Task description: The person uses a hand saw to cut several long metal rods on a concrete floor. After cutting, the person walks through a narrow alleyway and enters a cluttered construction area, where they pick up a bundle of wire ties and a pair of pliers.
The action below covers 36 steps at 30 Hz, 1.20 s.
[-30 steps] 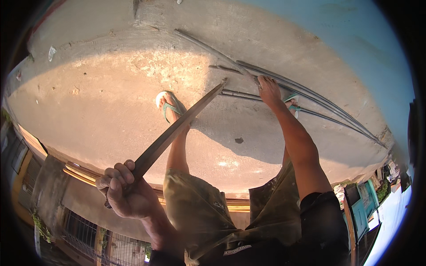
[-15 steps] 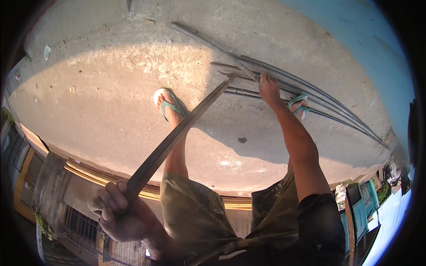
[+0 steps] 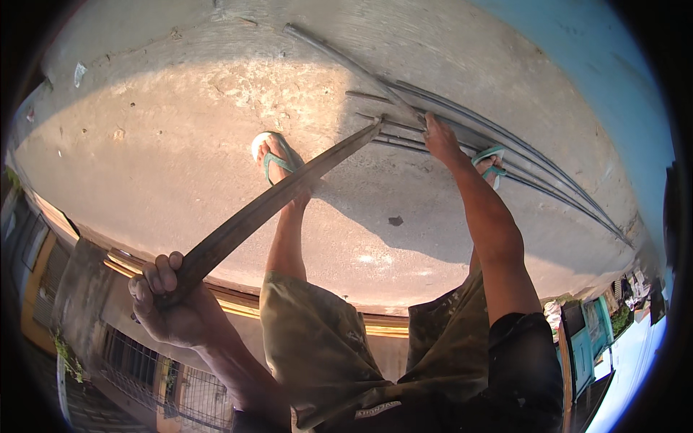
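My left hand (image 3: 170, 303) is closed around the near end of a long, dark, flat-sided metal bar (image 3: 278, 198). The bar slants up and to the right across the view, its far end overlapping several thin metal rods (image 3: 534, 159) on the ground. My right hand (image 3: 440, 137) has its fingers wrapped round the lower end of a grey metal pipe (image 3: 339, 61), which lies across the rods towards the upper left. The palm side of this hand is hidden.
My left foot (image 3: 278, 155) and right foot (image 3: 489, 164), in green-strapped flip-flops, stand on the concrete ground (image 3: 180, 166); the right one is at the rods. A small dark chip (image 3: 395, 221) lies between my legs. Barred windows (image 3: 130, 361) and a blue-green structure (image 3: 588, 339) stand at the lower edges.
My left hand has moved up and left with the bar, which now lies at a flatter slant. My right hand stays at the pipe, and the whole view has shifted slightly.
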### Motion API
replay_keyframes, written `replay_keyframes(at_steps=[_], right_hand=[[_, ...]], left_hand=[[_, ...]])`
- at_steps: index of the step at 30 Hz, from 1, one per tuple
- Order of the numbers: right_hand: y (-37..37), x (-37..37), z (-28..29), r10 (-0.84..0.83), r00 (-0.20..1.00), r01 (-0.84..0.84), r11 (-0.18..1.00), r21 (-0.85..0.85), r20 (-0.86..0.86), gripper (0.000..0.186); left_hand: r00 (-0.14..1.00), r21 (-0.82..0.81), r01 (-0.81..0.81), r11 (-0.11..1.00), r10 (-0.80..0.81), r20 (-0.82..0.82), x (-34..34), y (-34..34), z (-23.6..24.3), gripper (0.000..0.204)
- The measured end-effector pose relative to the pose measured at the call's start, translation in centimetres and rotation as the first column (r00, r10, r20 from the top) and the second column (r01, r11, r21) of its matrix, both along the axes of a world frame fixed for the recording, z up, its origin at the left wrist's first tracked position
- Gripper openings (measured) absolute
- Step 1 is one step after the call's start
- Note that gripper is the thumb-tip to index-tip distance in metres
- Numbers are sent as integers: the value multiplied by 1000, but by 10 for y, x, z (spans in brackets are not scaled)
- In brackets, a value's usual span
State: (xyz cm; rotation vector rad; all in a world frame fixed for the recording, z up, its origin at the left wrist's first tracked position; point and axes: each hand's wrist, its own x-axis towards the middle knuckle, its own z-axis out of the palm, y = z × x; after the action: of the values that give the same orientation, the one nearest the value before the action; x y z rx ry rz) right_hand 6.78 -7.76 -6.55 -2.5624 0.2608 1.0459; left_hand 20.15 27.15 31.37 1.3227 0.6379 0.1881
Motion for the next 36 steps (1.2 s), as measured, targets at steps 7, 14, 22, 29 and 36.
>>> replay_keyframes(at_steps=[7,14,22,29,36], right_hand=[[3,1,-4,-33,999,33,999,-5,-32,41],[2,7,4,-47,998,46,999,-6,-41,46],[44,80,228,-242,948,301,891,339,-206,54],[91,204,366,20,993,-106,568,816,115,33],[228,314,342,-180,834,-455,310,835,522,30]], left_hand=[[1000,-66,23,998,-22,10,31,71,-54,19],[1000,-80,7,997,-5,27,41,75,-66,22],[994,-20,-92,996,93,58,33,54,-53,19],[974,-81,-178,981,187,129,21,60,-59,17],[973,-95,-219,971,225,57,11,64,-63,21]])
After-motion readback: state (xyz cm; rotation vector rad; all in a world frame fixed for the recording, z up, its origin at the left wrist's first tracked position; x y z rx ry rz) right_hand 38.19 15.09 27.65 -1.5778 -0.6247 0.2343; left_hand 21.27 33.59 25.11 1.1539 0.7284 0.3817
